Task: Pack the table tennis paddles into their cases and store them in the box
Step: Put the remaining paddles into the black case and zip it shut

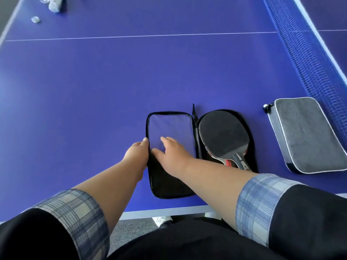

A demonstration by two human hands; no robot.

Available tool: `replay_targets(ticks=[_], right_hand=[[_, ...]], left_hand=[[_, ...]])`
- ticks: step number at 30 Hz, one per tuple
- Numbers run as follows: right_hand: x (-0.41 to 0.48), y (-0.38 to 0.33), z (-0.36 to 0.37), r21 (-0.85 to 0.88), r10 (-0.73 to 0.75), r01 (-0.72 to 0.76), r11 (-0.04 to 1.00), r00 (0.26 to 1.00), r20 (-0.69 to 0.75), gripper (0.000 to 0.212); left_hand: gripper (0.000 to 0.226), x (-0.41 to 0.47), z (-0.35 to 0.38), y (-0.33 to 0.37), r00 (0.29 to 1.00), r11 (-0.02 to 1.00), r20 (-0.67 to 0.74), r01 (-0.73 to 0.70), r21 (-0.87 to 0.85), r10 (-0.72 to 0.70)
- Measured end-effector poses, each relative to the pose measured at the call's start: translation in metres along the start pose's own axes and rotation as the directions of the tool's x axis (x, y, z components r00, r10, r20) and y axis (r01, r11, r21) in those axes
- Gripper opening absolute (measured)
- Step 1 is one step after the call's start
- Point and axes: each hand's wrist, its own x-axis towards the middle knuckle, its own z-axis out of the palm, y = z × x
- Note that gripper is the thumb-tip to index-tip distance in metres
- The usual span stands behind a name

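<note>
The left hand (138, 152) pinches the outer left rim of the open case (171, 156), fingers closed on that edge, near the desk's (75, 91) near edge. The right hand (173, 149) lies flat and spread on the case's clear lid panel, gripping nothing. In the right half lies the paddle (223, 136), black face up, handle toward the near edge. The case looks soft and light, likely to flop, so the rim by the zipper seems the place to hold while folding the lid over; the paddle is stiff and should stay put. Further right, a closed grey case (308, 134) rests just beside the net (309, 59). Open desk lies to the left. No box is visible.
</note>
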Motion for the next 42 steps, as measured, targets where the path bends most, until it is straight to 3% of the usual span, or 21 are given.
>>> replay_targets(ticks=[3, 7, 9, 13, 16, 21, 24, 26, 35, 37, 40, 42], right_hand=[[-0.014, -0.009, -0.010, 0.092, -0.006, 0.013, 0.996, 0.997, -0.074, 0.074], [-0.038, -0.008, -0.034, 0.245, -0.016, 0.049, 0.968, 0.991, -0.135, 0.072], [-0.053, -0.004, -0.050, 0.319, -0.014, 0.072, 0.945, 0.984, -0.180, 0.064], [-0.079, 0.021, -0.088, 0.367, 0.043, 0.085, 0.926, 0.944, -0.327, 0.027], [-0.089, 0.048, -0.110, 0.362, 0.092, 0.062, 0.930, 0.916, -0.391, 0.018], [-0.095, 0.122, -0.139, 0.324, 0.173, -0.013, 0.946, 0.866, -0.468, 0.023], [-0.092, 0.160, -0.143, 0.310, 0.218, -0.080, 0.947, 0.871, -0.441, 0.043], [-0.085, 0.179, -0.143, 0.282, 0.217, -0.104, 0.954, 0.887, -0.407, 0.045], [-0.058, 0.221, -0.133, 0.213, 0.255, -0.182, 0.960, 0.882, -0.396, 0.042], [-0.057, 0.224, -0.130, 0.195, 0.261, -0.193, 0.962, 0.862, -0.435, 0.042], [-0.059, 0.225, -0.128, 0.278, 0.351, -0.246, 0.928, 0.828, -0.438, 0.051], [-0.060, 0.224, -0.128, 0.295, 0.348, -0.244, 0.924, 0.856, -0.382, 0.040]], left_hand=[[0.039, -0.016, -0.004, 0.012, 0.985, 0.957, 0.117, 0.150, -0.246, -0.124], [0.039, -0.046, 0.018, 0.034, 0.951, 0.851, 0.306, 0.193, -0.488, -0.040], [0.038, -0.063, 0.035, 0.047, 0.927, 0.828, 0.375, 0.191, -0.526, 0.025], [0.034, -0.094, 0.081, 0.062, 0.889, 0.905, 0.425, 0.029, -0.424, 0.171], [0.018, -0.110, 0.110, 0.065, 0.890, 0.936, 0.407, -0.056, -0.346, 0.204], [0.017, -0.115, 0.171, 0.058, 0.868, 0.968, 0.430, -0.238, -0.076, 0.247], [0.024, -0.113, 0.195, 0.051, 0.849, 0.949, 0.455, -0.315, 0.030, 0.268], [0.025, -0.109, 0.205, 0.047, 0.842, 0.910, 0.443, -0.396, 0.124, 0.307], [0.043, -0.092, 0.223, 0.040, 0.774, 0.564, 0.497, -0.629, 0.535, 0.392], [0.048, -0.092, 0.224, 0.041, 0.720, 0.410, 0.560, -0.694, 0.593, 0.410], [0.049, -0.085, 0.226, 0.038, 0.593, 0.043, 0.668, -0.761, 0.647, 0.450], [0.049, -0.082, 0.223, 0.035, 0.578, -0.067, 0.689, -0.743, 0.665, 0.436]])
